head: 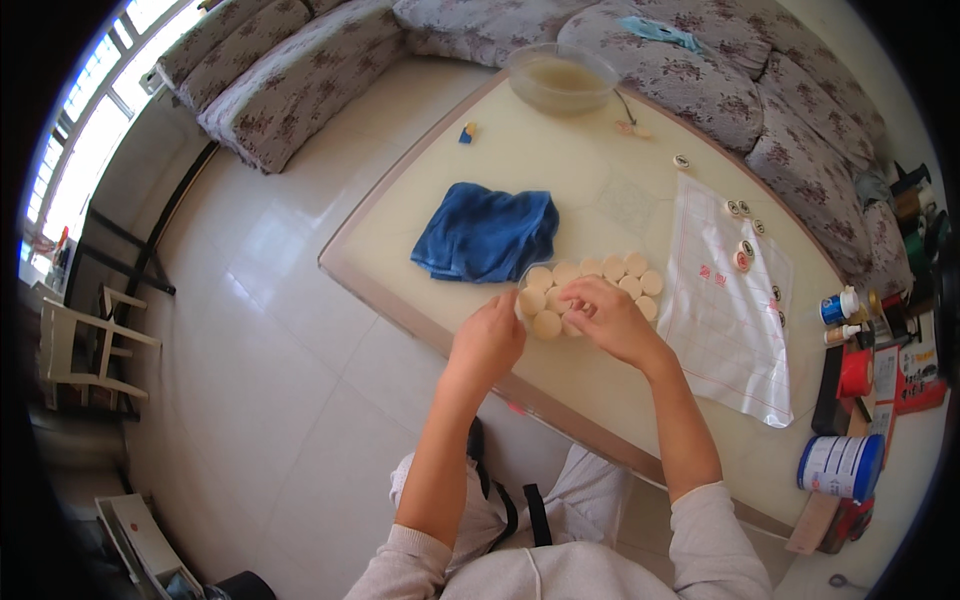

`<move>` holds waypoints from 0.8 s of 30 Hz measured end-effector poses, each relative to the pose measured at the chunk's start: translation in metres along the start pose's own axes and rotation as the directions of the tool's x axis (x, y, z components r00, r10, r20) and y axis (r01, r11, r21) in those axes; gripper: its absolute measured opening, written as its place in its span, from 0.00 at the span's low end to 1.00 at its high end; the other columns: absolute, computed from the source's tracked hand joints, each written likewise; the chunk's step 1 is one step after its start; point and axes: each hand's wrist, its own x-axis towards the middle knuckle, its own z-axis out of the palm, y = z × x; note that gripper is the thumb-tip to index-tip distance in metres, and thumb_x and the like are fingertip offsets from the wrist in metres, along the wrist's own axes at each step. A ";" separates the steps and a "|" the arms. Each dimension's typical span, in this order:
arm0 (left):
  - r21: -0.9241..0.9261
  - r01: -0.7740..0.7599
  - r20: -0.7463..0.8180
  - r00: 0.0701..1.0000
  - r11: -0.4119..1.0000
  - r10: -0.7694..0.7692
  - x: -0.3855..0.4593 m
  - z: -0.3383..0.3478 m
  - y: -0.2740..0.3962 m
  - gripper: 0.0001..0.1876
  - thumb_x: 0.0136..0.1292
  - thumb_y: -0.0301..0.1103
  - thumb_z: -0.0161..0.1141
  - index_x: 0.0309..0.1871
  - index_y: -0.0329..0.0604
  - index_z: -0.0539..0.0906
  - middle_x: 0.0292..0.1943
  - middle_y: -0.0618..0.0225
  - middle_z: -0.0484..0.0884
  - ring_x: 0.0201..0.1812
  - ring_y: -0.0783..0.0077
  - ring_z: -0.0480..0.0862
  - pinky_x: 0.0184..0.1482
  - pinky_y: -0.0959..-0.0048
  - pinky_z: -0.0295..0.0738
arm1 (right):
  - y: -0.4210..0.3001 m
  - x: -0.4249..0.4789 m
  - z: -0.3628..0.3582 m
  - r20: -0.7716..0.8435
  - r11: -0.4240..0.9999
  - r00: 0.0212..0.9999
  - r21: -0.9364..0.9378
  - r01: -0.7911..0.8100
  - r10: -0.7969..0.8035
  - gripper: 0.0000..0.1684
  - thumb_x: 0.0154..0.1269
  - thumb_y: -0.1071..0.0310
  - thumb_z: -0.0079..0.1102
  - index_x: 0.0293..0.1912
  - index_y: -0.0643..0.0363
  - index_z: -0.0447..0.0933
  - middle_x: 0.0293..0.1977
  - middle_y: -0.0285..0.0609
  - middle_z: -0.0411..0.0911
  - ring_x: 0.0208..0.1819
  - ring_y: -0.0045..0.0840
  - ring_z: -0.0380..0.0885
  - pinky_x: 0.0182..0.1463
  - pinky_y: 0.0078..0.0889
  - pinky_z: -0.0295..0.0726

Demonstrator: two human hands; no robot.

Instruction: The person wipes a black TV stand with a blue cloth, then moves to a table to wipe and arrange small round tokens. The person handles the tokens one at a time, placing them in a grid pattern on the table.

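Observation:
Pale wooden Chinese chess pieces (547,325) lie blank side up in a cluster on the table. Those at the left sit within a clear plastic tray (523,283), whose outline is faint. My left hand (489,335) pinches the tray's left edge with its fingertips. Over the right part of the cluster is my right hand (616,319), its fingers curled close to the pieces; whether a piece is between them is hidden. To the right a white plastic chessboard sheet (720,337) is spread out, with several pieces marked in black or red (742,261) along its far side.
A folded blue cloth (487,232) lies beyond the tray. A clear bowl of cloudy liquid (564,79) stands at the table's far corner, near a small brush-like item (632,129). Bottles (838,306), boxes and a blue-lidded tub (840,466) crowd the right. Floral sofas (300,82) border the table.

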 end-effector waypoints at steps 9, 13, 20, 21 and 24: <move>0.102 -0.292 -0.202 0.930 0.951 0.307 0.048 0.015 0.034 0.26 0.59 0.27 0.61 0.63 0.39 0.73 0.56 0.57 0.75 0.54 0.52 0.75 0.59 0.59 0.71 | 0.062 0.066 -0.094 -0.385 0.965 0.923 -0.248 -0.084 -0.019 0.08 0.65 0.70 0.60 0.42 0.63 0.81 0.39 0.42 0.80 0.36 0.28 0.80 0.41 0.30 0.80; 0.040 -0.295 -0.152 0.942 0.955 0.298 0.065 0.014 0.034 0.26 0.60 0.29 0.63 0.63 0.39 0.74 0.62 0.58 0.74 0.58 0.52 0.74 0.61 0.59 0.69 | 0.111 0.106 -0.131 -0.458 0.914 0.889 -0.351 -0.205 0.023 0.09 0.62 0.70 0.62 0.42 0.60 0.81 0.43 0.46 0.80 0.43 0.35 0.81 0.47 0.34 0.79; 0.035 -0.319 -0.129 0.938 0.947 0.321 0.094 0.023 0.036 0.26 0.60 0.28 0.63 0.63 0.40 0.74 0.63 0.58 0.74 0.59 0.53 0.74 0.61 0.60 0.68 | 0.219 0.153 -0.216 -0.691 0.597 0.717 -0.612 -0.518 -0.087 0.31 0.61 0.70 0.62 0.64 0.56 0.69 0.60 0.46 0.74 0.58 0.42 0.71 0.63 0.41 0.70; 0.050 -0.309 -0.130 0.941 0.950 0.313 0.095 0.020 0.032 0.26 0.60 0.28 0.63 0.63 0.40 0.74 0.63 0.58 0.74 0.59 0.53 0.74 0.61 0.60 0.68 | 0.220 0.161 -0.213 -0.688 0.605 0.723 -0.602 -0.521 -0.062 0.29 0.61 0.69 0.62 0.63 0.56 0.70 0.59 0.47 0.74 0.57 0.42 0.71 0.63 0.41 0.70; 0.069 -0.292 -0.146 0.943 0.954 0.299 0.099 0.014 0.026 0.26 0.59 0.27 0.63 0.63 0.40 0.74 0.62 0.59 0.74 0.58 0.54 0.75 0.60 0.60 0.68 | 0.215 0.174 -0.212 -0.676 0.616 0.737 -0.578 -0.535 0.006 0.25 0.61 0.68 0.63 0.58 0.56 0.74 0.56 0.47 0.76 0.57 0.42 0.71 0.62 0.40 0.71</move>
